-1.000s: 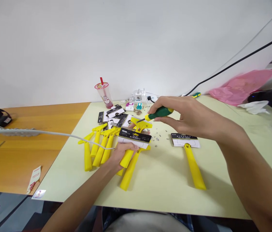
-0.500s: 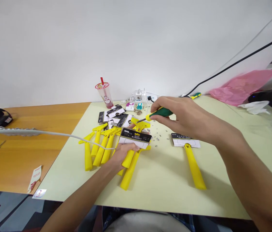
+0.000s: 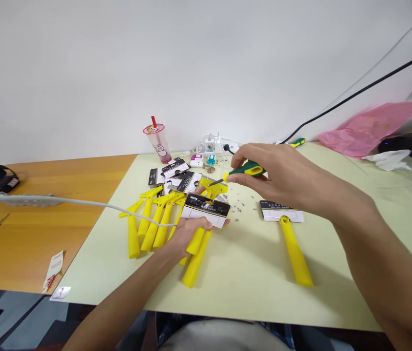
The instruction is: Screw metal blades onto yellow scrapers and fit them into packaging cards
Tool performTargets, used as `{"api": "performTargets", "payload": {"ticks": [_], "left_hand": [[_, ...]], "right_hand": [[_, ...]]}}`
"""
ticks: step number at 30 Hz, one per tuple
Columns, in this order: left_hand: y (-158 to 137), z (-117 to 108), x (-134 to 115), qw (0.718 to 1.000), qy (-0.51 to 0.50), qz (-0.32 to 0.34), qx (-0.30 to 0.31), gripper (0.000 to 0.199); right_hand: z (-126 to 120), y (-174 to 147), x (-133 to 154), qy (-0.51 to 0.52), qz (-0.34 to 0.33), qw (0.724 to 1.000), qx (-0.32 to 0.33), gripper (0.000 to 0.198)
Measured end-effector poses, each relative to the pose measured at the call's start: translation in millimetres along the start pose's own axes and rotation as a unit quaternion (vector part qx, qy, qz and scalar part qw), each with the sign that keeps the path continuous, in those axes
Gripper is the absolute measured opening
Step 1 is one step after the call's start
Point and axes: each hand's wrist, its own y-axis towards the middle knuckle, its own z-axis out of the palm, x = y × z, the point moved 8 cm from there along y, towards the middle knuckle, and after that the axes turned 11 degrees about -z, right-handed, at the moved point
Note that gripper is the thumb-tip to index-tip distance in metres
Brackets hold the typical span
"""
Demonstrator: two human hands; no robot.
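Note:
My left hand (image 3: 187, 233) is closed around a yellow scraper (image 3: 195, 242) with a black-and-white card (image 3: 206, 210) on it, held above the table. In my right hand (image 3: 279, 170) is a green and yellow screwdriver (image 3: 245, 170), gripped by its handle. The screwdriver's shaft points left, with its tip at the scraper's yellow head; whether it sits in a screw is too small to tell. Several yellow scraper handles (image 3: 147, 219) lie left of my left hand. Another scraper (image 3: 295, 253), with a card at its top, rests to the right.
Small screws (image 3: 238, 209) are scattered beyond my left hand. Loose cards (image 3: 176, 168), a drink cup (image 3: 158, 144) and plug adapters (image 3: 209, 145) stand toward the wall. A white cable (image 3: 110, 204) crosses the left side. A pink bag (image 3: 370, 127) lies at the back right.
The screwdriver handle has turned in my right hand, now showing a yellow patch. The held scraper's card has tilted slightly. My left hand stays almost in place.

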Motion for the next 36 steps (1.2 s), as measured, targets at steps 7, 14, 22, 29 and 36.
{"api": "performTargets", "payload": {"ticks": [7,14,22,29,36], "left_hand": [[1.5,-8.1,2.2,1.000,0.000,-0.005,-0.026,0.102],[-1.5,1.5,-3.6,1.000,-0.009,0.001,-0.006,0.102],[-0.8,4.3,-4.0,1.000,-0.022,-0.003,0.022,0.097],[-2.0,9.4,-5.5,0.999,-0.038,-0.005,0.033,0.099],[-0.9,7.6,-6.2,0.999,-0.037,-0.001,0.032,0.100]], "right_hand": [[0.8,-0.1,7.1,0.026,-0.030,0.999,0.003,0.024],[-0.1,1.1,0.1,0.030,-0.004,1.000,0.002,0.024],[-3.2,4.0,6.9,0.035,-0.036,0.999,-0.011,0.023],[-2.7,3.1,-2.5,0.000,-0.013,0.999,-0.030,0.028],[-2.9,0.2,-0.3,0.016,-0.022,0.999,-0.033,0.022]]}}
